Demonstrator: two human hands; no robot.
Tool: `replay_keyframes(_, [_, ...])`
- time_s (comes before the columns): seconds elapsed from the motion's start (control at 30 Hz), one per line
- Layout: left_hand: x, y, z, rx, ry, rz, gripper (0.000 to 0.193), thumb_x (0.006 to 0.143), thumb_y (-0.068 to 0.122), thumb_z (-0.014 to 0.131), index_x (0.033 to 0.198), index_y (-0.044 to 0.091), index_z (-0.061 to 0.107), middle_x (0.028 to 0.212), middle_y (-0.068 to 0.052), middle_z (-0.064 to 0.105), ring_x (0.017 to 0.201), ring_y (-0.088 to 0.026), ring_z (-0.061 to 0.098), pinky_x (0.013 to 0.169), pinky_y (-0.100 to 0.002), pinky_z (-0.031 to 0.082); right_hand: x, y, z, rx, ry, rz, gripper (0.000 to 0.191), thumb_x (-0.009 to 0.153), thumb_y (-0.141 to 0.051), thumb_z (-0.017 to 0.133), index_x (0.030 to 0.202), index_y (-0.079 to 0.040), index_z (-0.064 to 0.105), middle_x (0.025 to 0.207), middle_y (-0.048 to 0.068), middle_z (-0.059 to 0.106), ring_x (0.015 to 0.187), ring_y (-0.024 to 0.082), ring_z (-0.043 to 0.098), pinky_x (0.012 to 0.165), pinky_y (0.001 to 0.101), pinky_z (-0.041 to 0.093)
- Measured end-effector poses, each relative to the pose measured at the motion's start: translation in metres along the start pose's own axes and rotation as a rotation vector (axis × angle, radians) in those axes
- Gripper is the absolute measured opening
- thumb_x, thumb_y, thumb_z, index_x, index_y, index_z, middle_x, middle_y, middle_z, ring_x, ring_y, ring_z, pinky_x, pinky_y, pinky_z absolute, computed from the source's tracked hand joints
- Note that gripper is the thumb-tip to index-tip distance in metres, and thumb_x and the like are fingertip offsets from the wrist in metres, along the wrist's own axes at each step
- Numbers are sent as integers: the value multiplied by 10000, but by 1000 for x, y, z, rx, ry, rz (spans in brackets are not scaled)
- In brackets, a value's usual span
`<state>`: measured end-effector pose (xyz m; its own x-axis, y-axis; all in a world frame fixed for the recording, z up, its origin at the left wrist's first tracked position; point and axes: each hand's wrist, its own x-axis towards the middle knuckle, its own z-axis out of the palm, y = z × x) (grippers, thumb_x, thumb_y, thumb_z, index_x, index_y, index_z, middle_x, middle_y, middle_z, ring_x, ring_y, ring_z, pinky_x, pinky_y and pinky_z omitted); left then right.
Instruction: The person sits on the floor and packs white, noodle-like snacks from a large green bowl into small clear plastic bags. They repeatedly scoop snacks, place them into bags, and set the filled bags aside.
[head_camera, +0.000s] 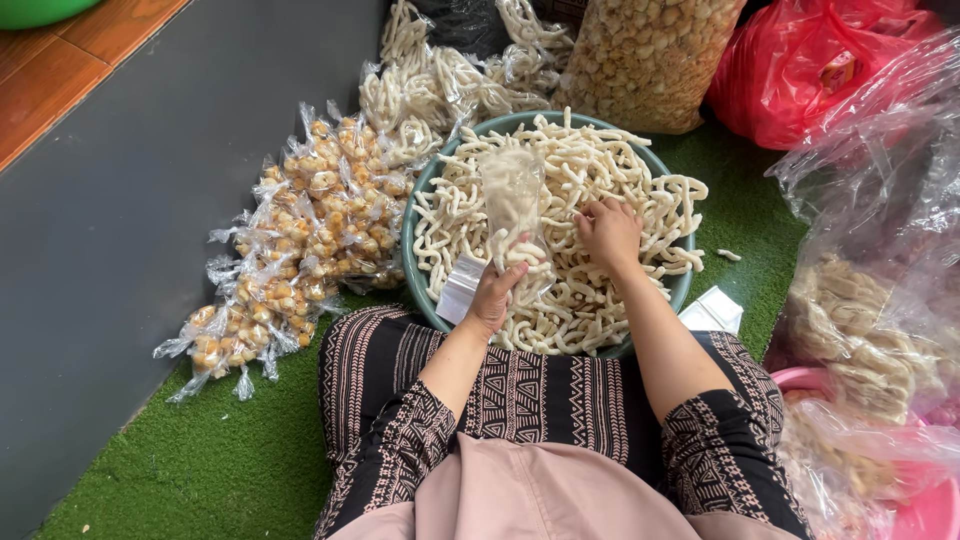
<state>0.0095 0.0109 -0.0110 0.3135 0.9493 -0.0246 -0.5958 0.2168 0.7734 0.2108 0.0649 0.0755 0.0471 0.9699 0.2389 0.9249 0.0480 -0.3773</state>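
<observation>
Between the knees, a teal basin (424, 200) brims with pale stick crackers (600, 180). Left hand (492, 296) pinches a clear bag (512, 205) upright over them; right hand (608, 232) curls down into the crackers. Beyond-left lie small filled packets (300, 230); behind stands a big sack (645, 55) of snacks.

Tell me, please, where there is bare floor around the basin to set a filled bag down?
Bare green mat lies lower left, between the grey wall, the heap of small snack bags and the knee. A narrower strip shows right of the basin, before the clear plastic bags. Behind the basin it is crowded.
</observation>
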Motion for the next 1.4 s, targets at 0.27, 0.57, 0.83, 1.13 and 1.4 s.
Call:
replay_keyframes(0.27, [2, -3, -4, -8, 7, 58, 637, 926, 222, 708, 1494, 43, 482, 1278, -120, 655, 1214, -231, 632, 1095, -365, 475, 4, 26, -27, 268, -258, -23, 263, 965, -321, 689, 1076, -87, 735, 1048, 69, 725, 894, 214, 681, 845, 389, 548])
replay_keyframes(0.57, [0, 1, -1, -40, 6, 48, 622, 920, 222, 701, 1479, 56, 484, 1281, -115, 646, 1213, -224, 629, 1090, -392, 504, 5, 30, -25, 246, -459, 43, 283, 950, -348, 685, 1137, -148, 758, 1131, 54, 744, 974, 201, 709, 874, 381, 563])
replay_keyframes(0.83, [1, 4, 4, -42, 3, 24, 614, 918, 229, 688, 1472, 66, 477, 1266, -115, 645, 1198, -233, 636, 1073, -396, 519, 2, -5, -1, 34, -43, -237, 441, 920, -280, 710, 1307, -76, 654, 1284, 167, 648, 1225, 363, 532, 1020, 508, 373])
replay_keyframes(1.13, [0, 3, 7, 16, 21, 2, 643, 893, 268, 711, 1468, 70, 502, 1260, -116, 667, 1190, -230, 645, 1064, -371, 513, 13, 12, -5, 63, 156, -154, 470, 927, -141, 650, 1394, -151, 603, 1229, 150, 623, 1139, 365, 596, 966, 462, 495])
replay_keyframes(1.4, [4, -4, 4, 12, 0, -19, 616, 892, 257, 714, 1449, 65, 535, 1241, -119, 683, 1171, -224, 647, 1048, -372, 518, 23, 4, -9, -25, 3, 48, 461, 859, -151, 704, 1306, -176, 596, 1191, 145, 600, 1079, 366, 602, 862, 479, 515])
